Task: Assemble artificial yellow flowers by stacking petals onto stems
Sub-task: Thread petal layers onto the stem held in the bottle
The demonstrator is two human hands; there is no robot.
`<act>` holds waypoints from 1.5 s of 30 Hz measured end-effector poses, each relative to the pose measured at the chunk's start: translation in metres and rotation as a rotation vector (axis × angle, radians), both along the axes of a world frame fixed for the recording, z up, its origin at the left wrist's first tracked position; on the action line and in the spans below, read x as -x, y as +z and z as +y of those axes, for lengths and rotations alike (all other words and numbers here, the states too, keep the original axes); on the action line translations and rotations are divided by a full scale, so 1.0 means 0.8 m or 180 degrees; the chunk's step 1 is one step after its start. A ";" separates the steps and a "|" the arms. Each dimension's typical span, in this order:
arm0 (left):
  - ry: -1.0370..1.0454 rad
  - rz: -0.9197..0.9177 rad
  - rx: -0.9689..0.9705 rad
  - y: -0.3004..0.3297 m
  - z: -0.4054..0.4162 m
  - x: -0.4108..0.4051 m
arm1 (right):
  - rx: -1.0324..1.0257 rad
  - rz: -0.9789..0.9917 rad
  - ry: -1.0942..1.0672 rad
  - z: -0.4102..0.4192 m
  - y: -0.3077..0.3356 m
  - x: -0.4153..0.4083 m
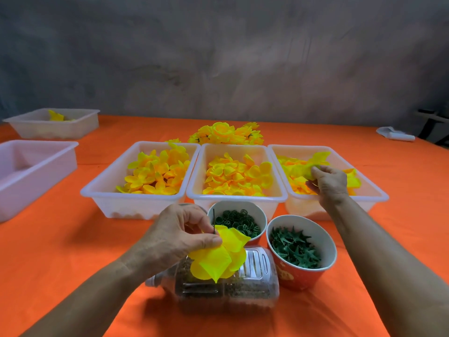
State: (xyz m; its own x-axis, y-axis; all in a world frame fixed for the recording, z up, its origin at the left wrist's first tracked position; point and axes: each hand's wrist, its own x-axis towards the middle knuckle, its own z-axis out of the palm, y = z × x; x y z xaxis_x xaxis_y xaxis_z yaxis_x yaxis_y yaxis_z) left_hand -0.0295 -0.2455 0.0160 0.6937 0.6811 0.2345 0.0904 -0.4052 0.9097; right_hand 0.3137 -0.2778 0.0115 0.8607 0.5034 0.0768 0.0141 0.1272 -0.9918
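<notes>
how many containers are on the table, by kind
clear plastic bins: 5 (three in a row, two at the left)
paper cups: 2 (green rings, green star pieces)
clear plastic jug lying on its side: 1
total: 8
</notes>
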 end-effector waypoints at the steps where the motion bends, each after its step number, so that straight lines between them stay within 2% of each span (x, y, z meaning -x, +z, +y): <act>1: 0.0009 -0.0001 -0.0003 0.000 0.000 0.000 | -0.0035 -0.0023 -0.0005 -0.004 -0.001 -0.001; 8: 0.0049 0.0062 -0.0087 0.001 0.000 -0.001 | -0.0463 0.0301 0.0017 -0.024 0.006 0.006; 14: 0.0070 0.0110 -0.0073 0.003 -0.002 0.001 | -0.0783 0.0322 0.0794 -0.039 0.032 0.052; 17: 0.0147 0.0127 -0.0044 0.003 -0.005 0.002 | -0.0736 0.0325 0.1235 -0.048 0.045 0.092; 22: 0.0205 0.0138 -0.0007 0.007 -0.009 0.007 | -0.0873 0.0101 0.1910 -0.058 0.065 0.150; 27: 0.0189 0.0097 0.0178 0.021 -0.010 0.017 | -0.0941 0.0157 0.2238 -0.064 0.084 0.176; 31: 0.0263 -0.0188 0.0263 0.046 -0.005 0.031 | -0.0843 0.0037 0.2433 -0.065 0.091 0.188; 34: 0.0541 -0.0597 0.0088 0.064 -0.001 0.030 | -0.0842 -0.0408 0.2505 -0.068 0.096 0.200; 36: 0.0727 -0.0849 0.0144 0.074 -0.002 0.023 | -0.0883 -0.0936 0.2451 -0.071 0.101 0.209; 38: 0.0731 -0.0863 0.0571 0.082 -0.005 0.018 | -0.0744 -0.1763 0.2221 -0.071 0.104 0.220; 41: 0.0407 -0.0560 0.1485 0.094 -0.011 0.014 | -0.0500 -0.2972 0.1841 -0.071 0.103 0.231; 45: 0.0341 -0.0498 0.1746 0.093 -0.015 0.007 | -0.0426 -0.3385 0.1850 -0.073 0.102 0.240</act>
